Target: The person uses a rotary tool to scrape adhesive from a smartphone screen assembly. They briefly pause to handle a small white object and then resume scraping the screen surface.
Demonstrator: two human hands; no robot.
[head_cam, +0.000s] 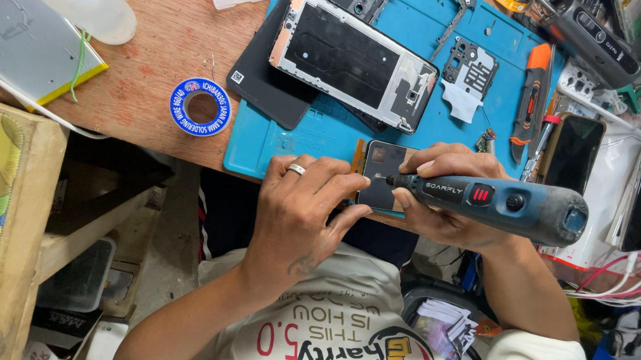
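My left hand (304, 207), a ring on one finger, pinches a small dark rectangular phone part (379, 176) at the near edge of the blue work mat (430, 32). My right hand (440, 195) grips a blue-grey electric rotary tool (500, 202), whose tip touches the part. An opened phone frame (354, 55) lies face down on a black back cover (266, 87) farther up the mat.
A blue solder wire spool (199, 106) sits on the wooden bench. An orange-handled utility knife (532, 96), a metal shield plate (468, 74), several phones (572, 153) and red and white cables (631, 280) crowd the right side. A wooden shelf (13, 243) stands left.
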